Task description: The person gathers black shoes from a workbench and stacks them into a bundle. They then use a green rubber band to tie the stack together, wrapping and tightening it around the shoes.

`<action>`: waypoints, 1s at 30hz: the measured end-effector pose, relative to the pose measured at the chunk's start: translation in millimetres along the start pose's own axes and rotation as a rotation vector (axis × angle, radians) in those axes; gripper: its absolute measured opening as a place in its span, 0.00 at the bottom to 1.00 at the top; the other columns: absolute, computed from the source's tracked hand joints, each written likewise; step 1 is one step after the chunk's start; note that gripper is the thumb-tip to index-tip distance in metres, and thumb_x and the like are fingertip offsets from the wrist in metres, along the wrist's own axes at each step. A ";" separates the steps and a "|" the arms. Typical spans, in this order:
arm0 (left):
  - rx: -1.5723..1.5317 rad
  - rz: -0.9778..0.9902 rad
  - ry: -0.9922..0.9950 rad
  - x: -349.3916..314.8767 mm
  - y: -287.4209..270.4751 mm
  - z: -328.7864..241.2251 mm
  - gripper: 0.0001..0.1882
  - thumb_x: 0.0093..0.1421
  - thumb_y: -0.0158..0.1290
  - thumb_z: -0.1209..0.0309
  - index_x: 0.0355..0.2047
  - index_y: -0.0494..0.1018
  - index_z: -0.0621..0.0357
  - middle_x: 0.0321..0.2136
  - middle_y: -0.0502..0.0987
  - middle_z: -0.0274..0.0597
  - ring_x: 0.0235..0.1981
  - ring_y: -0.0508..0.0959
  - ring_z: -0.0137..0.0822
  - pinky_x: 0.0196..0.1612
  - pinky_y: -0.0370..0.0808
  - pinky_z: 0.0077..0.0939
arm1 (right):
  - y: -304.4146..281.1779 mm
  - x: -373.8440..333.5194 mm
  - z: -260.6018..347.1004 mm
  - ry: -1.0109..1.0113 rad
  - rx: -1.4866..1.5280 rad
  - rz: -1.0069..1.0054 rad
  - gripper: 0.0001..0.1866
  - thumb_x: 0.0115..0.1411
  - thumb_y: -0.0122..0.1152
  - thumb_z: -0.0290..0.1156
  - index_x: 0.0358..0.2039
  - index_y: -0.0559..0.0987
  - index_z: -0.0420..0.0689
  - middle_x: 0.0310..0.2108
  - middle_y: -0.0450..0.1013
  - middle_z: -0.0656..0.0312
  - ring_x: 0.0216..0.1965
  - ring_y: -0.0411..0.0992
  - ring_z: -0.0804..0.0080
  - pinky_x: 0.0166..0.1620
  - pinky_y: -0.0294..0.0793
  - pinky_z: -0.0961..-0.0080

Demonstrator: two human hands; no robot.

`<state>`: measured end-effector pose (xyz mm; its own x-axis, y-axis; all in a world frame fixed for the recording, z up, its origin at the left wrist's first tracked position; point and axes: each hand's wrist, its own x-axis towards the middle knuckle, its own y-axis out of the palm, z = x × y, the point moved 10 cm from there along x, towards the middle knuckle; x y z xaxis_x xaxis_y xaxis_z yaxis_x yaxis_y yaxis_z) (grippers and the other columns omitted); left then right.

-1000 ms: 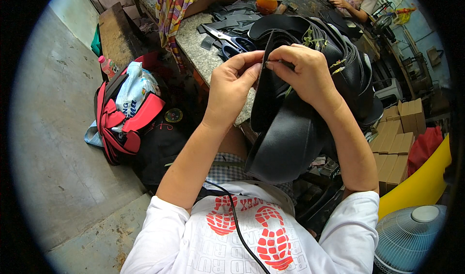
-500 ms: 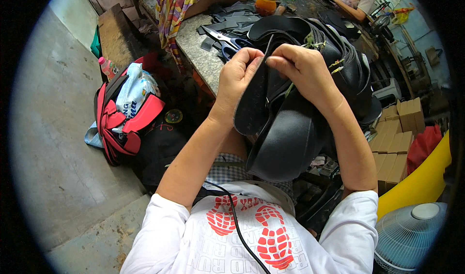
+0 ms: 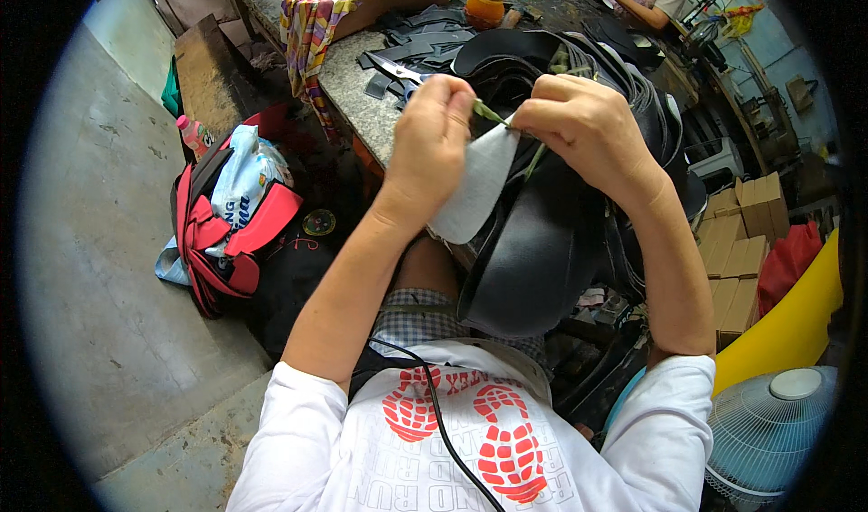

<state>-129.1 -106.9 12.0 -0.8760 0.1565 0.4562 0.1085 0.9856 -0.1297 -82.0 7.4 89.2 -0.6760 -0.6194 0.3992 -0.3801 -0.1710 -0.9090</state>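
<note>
My left hand is closed on one end of a thin green strip. The strip stretches across to my right hand, whose thumb and fingers pinch its other part. Between and below my hands hangs a curved piece with a pale grey fabric side; its upper tip reaches my right fingertips, and my left hand partly covers it. Under and behind lies a big bundle of smooth black leather-like pieces, spilling over the table edge toward my lap. Scissors with blue handles lie just beyond my left hand, which partly hides them.
Black scraps and a yellow-lidded jar are on the worktable. A red-and-black bag stands at left. Cardboard boxes, a yellow curved object and a fan are at right. Another person sits across.
The piece in my hands has turned from its black face to its pale one. My hands have moved slightly apart, and the green strip now shows stretched between them.
</note>
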 end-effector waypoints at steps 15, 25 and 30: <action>0.205 0.142 0.347 -2.3 9.2 -80.8 0.06 0.67 0.51 0.72 0.38 0.73 0.64 0.28 0.75 0.44 0.31 0.77 0.37 0.37 0.73 0.30 | -17.3 -18.9 -6.3 0.200 0.278 0.065 0.14 0.53 0.72 0.35 0.40 0.84 0.47 0.29 0.76 0.59 0.30 0.77 0.62 0.36 0.78 0.68; 0.693 0.483 0.884 20.8 95.4 -90.2 0.29 0.47 0.61 0.74 0.53 0.79 0.43 0.59 0.73 0.33 0.57 0.73 0.41 0.58 0.72 0.36 | -23.6 -43.3 18.1 0.170 0.138 -0.105 0.14 0.48 0.70 0.22 0.38 0.83 0.43 0.36 0.75 0.58 0.40 0.76 0.58 0.45 0.78 0.67; 0.994 0.433 0.906 35.7 97.7 -76.6 0.12 0.53 0.59 0.72 0.39 0.80 0.54 0.39 0.79 0.37 0.50 0.76 0.40 0.52 0.74 0.37 | -27.9 -45.4 14.4 0.153 0.127 -0.101 0.15 0.44 0.69 0.19 0.36 0.84 0.43 0.37 0.76 0.61 0.41 0.76 0.62 0.44 0.78 0.70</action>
<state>-113.8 -0.1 83.1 -0.2172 0.7917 0.5710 -0.4179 0.4532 -0.7874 -31.6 29.3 94.7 -0.7301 -0.4720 0.4941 -0.3749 -0.3279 -0.8671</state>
